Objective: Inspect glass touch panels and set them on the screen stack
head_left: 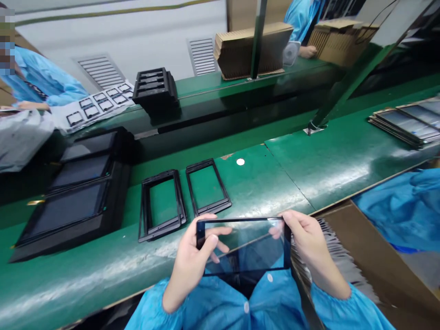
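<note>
Black-framed clear panel [249,247] is held in both hands above the near edge of the green bench [247,188]. The left hand [192,250] grasps one end, thumb in front and fingers behind, visible through it; the right hand [307,236] grips the opposite end by its upper corner. On the bench's left part lie loose black frames [215,206] and dark screens [79,201]; toward the bench's right end, stacked panels [405,120].
</note>
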`<state>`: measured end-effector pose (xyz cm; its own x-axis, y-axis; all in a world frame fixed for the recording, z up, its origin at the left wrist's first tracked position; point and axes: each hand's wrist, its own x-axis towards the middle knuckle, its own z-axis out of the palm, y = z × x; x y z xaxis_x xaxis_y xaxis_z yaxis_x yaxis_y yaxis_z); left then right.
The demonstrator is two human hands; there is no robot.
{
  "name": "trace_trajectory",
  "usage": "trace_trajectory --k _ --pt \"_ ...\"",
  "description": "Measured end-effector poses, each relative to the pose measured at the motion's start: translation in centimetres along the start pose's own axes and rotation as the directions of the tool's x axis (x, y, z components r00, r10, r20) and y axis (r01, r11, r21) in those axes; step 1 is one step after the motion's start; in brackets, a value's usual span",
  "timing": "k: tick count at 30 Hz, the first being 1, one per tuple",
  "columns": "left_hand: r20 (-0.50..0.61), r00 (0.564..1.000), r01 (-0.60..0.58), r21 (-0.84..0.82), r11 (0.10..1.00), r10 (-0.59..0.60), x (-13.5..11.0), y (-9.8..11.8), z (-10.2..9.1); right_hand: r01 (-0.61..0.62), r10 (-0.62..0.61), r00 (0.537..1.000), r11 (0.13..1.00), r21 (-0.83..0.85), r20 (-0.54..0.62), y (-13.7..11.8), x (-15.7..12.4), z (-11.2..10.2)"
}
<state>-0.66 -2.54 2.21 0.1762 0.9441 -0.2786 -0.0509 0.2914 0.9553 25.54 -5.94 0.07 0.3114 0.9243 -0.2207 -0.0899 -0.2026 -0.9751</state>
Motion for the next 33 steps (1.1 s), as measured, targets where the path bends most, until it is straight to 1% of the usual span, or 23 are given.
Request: trace_trajectory --k 5,8,9,10,11,12,13,14,15,16,17,18,20,24,26,28,29,31,32,33 --pt "-0.053 0.999 -0.004 -0.036 0.999 0.002 -0.4 -0.1 0.5 0.023 -0.021 0.999 0.998 0.063 -0.039 0.0 -0.5 0.2" --pt "-0.05 0.998 -0.024 0.007 1.0 0.024 -0.2 -0.7 0.2 0.035 -0.036 0.999 0.997 0.063 0.007 -0.2 -0.6 0.2" --pt "-0.046 0.998 -0.051 0.041 0.998 0.053 0.0 -0.9 -0.1 0.035 -0.036 0.999 0.998 0.047 0.016 -0.3 -0.7 0.2" --pt "-0.05 0.993 -0.106 0.096 0.99 0.111 0.2 -0.9 -0.3 0.036 -0.037 0.999 0.999 0.026 0.019 -0.4 -0.9 0.2" --pt "-0.057 0.979 -0.182 0.185 0.966 0.196 0.5 -0.8 -0.6 0.039 -0.039 0.999 0.999 0.005 0.016 -0.5 -1.1 0.2" --pt "-0.049 0.953 -0.273 0.301 0.914 0.3 0.8 -0.5 -0.8 0.04 -0.04 0.999 0.999 -0.012 0.013 -0.5 -1.3 0.2" --pt "-0.007 0.914 -0.363 0.428 0.828 0.405 1.1 -0.1 -0.9 0.045 -0.045 0.999 0.999 -0.025 0.015 -0.5 -1.6 0.3" --pt "0.073 0.874 -0.439 0.542 0.717 0.48 1.4 0.4 -1.0 0.055 -0.054 0.998 0.998 -0.034 0.019 -0.5 -1.8 0.4" --pt "0.18 0.843 -0.497 0.622 0.605 0.507 1.7 1.0 -1.1 0.064 -0.063 0.998 0.997 -0.045 0.023 -0.5 -2.0 0.5" --pt "0.29 0.821 -0.543 0.661 0.517 0.491 2.1 1.5 -1.1 0.071 -0.07 0.997 0.996 -0.058 0.02 -0.4 -2.2 0.5" --pt "0.387 0.804 -0.582 0.667 0.464 0.452 2.4 2.1 -1.0 0.076 -0.075 0.997 0.995 -0.069 0.014 -0.3 -2.3 0.6" --pt "0.456 0.788 -0.611 0.659 0.439 0.412 2.7 2.5 -0.8 0.081 -0.08 0.997 0.994 -0.079 0.006 -0.2 -2.4 0.7" --pt "0.516 0.77 -0.638 0.642 0.426 0.375 3.2 3.0 -0.6 0.088 -0.089 0.996 0.992 -0.086 -0.007 0.0 -2.5 0.7" --pt "0.519 0.741 -0.67 0.618 0.411 0.427 3.3 2.8 -0.4 0.069 -0.069 0.998 0.997 -0.045 -0.004 -0.1 -2.5 0.6" --pt "0.519 0.74 -0.67 0.629 0.394 0.429 2.9 2.7 -0.3 0.044 -0.043 0.999 0.999 -0.029 0.002 -0.4 -2.5 0.7" --pt "0.538 0.75 -0.66 0.644 0.387 0.384 2.5 2.7 0.0 0.032 -0.031 0.999 0.999 -0.025 0.027 -0.7 -2.5 1.1" --pt "0.554 0.757 -0.654 0.642 0.401 0.346 2.4 2.7 0.2 0.039 -0.037 0.998 0.999 -0.021 0.059 -0.8 -2.4 1.4" --pt "0.578 0.772 -0.626 0.616 0.478 0.265 2.2 2.9 0.9 0.057 -0.057 0.985 0.998 0.001 0.163 -0.9 -2.1 2.2" --pt "0.576 0.785 -0.594 0.595 0.542 0.227 2.2 2.9 1.2 0.059 -0.062 0.973 0.998 0.021 0.224 -1.0 -2.0 2.5" --pt "0.559 0.807 -0.54 0.568 0.621 0.19 2.2 2.8 1.4 0.045 -0.057 0.958 0.998 0.047 0.281 -0.9 -1.8 2.7"
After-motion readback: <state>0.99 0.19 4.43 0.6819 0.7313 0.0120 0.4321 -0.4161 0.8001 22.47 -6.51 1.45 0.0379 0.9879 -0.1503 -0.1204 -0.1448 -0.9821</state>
